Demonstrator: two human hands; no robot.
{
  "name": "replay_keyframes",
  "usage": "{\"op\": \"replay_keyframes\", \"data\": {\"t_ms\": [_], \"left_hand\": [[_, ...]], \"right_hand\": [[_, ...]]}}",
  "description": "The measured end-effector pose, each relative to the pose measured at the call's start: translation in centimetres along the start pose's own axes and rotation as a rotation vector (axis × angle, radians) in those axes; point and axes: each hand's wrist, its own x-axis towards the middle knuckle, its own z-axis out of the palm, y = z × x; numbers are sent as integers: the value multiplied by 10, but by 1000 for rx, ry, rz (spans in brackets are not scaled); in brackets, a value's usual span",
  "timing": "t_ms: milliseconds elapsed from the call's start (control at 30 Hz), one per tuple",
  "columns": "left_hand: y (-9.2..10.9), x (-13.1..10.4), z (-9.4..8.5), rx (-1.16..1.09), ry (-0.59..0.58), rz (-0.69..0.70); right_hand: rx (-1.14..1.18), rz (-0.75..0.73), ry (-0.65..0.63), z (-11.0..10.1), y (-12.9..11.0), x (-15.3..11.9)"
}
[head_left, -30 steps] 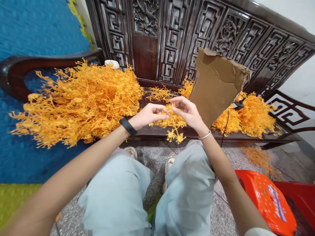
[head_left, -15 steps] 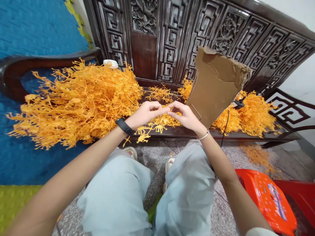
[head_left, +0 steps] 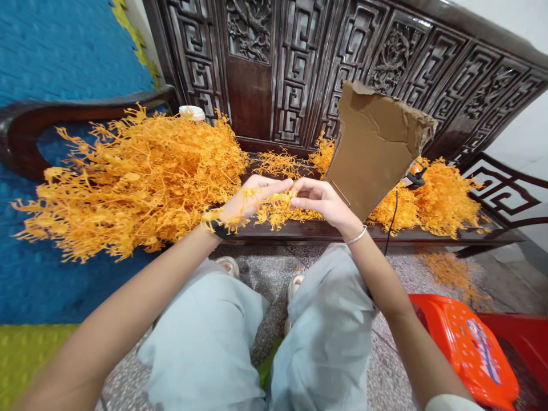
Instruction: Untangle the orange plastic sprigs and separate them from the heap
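In the head view both my hands meet above the dark wooden bench. My right hand pinches an orange branching plastic piece between thumb and fingers. Thin orange strands from it lie across the wrist and the back of my left hand, over the black wristband. The left fingers are stretched out toward the right fingertips, beside the piece; the left palm is hidden. A big heap of similar orange branching pieces lies left of my left hand.
A torn cardboard piece stands tilted on the bench. More orange pieces lie behind and right of it, near a black clip-like item with a cable. A white container stands behind the heap. A red plastic stool is lower right.
The orange piece, which hung below my hands, has swung up over my left wrist and hand. My left fingers have straightened from a pinch; the right hand stays nearly in place.
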Motion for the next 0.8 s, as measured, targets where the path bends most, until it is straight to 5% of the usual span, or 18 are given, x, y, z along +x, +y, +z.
{"op": "replay_keyframes", "data": {"t_ms": [167,433,800], "left_hand": [[-11,4,0,-77,-59,-19],[8,-4,13,-257,-178,-85],[-3,2,14,-298,-110,-162]], "right_hand": [[17,-33,-68,0,9,2],[130,-20,-170,-5,2,-4],[120,-31,-152,-7,6,-4]]}}
